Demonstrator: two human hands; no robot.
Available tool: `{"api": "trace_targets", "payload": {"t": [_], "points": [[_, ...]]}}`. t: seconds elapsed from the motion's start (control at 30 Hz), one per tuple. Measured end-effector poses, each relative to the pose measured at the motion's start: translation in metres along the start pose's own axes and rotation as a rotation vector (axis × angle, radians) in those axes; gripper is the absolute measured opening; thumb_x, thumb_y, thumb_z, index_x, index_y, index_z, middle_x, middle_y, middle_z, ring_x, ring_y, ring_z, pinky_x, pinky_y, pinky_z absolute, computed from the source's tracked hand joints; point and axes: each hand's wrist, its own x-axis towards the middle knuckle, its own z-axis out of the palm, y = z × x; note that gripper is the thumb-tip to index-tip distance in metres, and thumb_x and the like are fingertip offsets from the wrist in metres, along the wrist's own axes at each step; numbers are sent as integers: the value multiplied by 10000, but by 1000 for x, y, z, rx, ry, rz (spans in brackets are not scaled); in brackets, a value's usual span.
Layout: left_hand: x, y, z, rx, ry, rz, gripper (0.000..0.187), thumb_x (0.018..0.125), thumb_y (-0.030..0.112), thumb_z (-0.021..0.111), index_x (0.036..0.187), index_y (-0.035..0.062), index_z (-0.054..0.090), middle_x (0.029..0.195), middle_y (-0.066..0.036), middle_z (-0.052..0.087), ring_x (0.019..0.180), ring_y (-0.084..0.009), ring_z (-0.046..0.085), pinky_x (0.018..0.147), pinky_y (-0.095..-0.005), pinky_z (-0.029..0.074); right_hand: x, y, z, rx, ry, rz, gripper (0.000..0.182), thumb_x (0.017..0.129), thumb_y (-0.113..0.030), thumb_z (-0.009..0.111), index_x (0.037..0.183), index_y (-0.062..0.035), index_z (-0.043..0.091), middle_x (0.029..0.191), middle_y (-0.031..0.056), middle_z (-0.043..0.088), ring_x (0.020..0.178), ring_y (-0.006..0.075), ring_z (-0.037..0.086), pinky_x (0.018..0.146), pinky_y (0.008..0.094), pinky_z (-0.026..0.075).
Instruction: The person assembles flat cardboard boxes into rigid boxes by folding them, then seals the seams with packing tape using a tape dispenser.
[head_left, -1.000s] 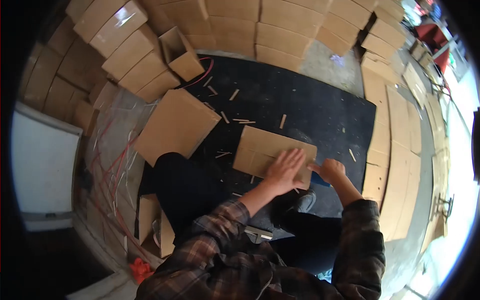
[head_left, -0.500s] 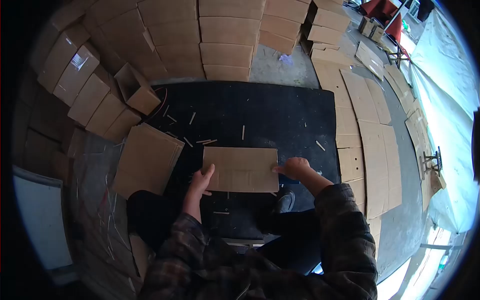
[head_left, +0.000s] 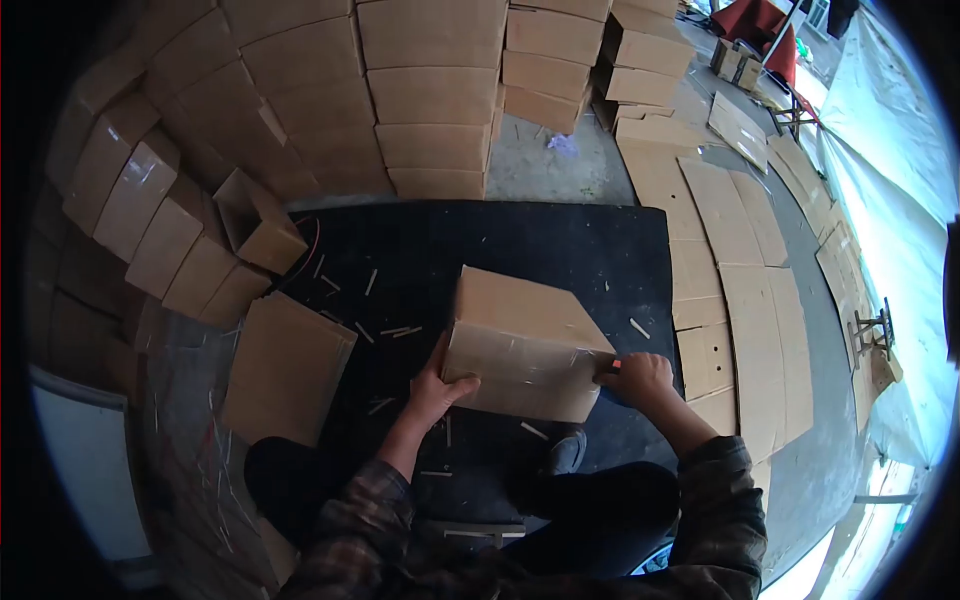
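Observation:
A brown cardboard box is tilted above the black mat, with two of its faces showing. My left hand grips its left end, the thumb on the near face and the other fingers partly hidden behind the edge. At the box's right end is my right hand, closed, with a small red and dark item showing at its fingers; that item is too small to name. Its fingertips are at the box's right corner.
Flat cardboard lies stacked on the left. Closed boxes rise at the back, and an open box stands back left. Cardboard strips are scattered over the mat. Flattened sheets cover the floor on the right.
The box has turned and tilted, so a second face now shows. Both hands have moved with it, the right one outward to the right. The view has shifted slightly.

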Motion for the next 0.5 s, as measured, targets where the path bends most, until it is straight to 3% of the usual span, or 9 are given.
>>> {"api": "trace_targets", "payload": {"t": [0.13,0.27,0.33,0.37,0.47,0.5], "points": [[56,-65,6,73,23,48,1016,677,83,833,1500,86,238,1455,-111,412,1319,-227,413,1093,-336,336,53,10,26,139,216,138,510,773,-573,661,875,-79,731,846,118,713,847,272,696,728,394,540],[91,-133,1,194,22,45,1061,662,69,842,1508,83,202,1455,-111,408,1320,-220,413,1087,-315,340,106,7,76,169,189,119,590,699,-613,721,911,-63,721,926,150,709,889,297,693,757,398,538],[85,-111,5,121,87,-255,1127,668,93,843,1524,115,111,1458,-118,395,1337,-260,392,1036,-423,411,115,5,97,159,133,80,637,656,-641,743,916,-60,720,919,150,709,891,306,692,769,399,536],[76,-85,7,57,63,-490,1171,695,207,851,1531,195,30,1451,-123,395,1334,-333,384,927,-541,475,110,3,93,159,114,104,648,658,-645,741,906,-47,718,897,138,711,884,308,693,771,397,536],[61,-91,7,-227,107,-537,1086,774,333,792,1527,267,11,1444,-125,399,1295,-387,413,827,-590,509,109,5,92,155,91,88,644,659,-649,739,877,-43,723,874,129,710,877,305,695,766,392,537],[62,-91,9,-227,105,-546,1086,774,333,792,1527,267,11,1444,-125,399,1295,-387,413,827,-590,509,110,7,93,138,61,82,691,641,-644,756,957,-36,662,850,136,706,853,313,697,754,398,539]]}}
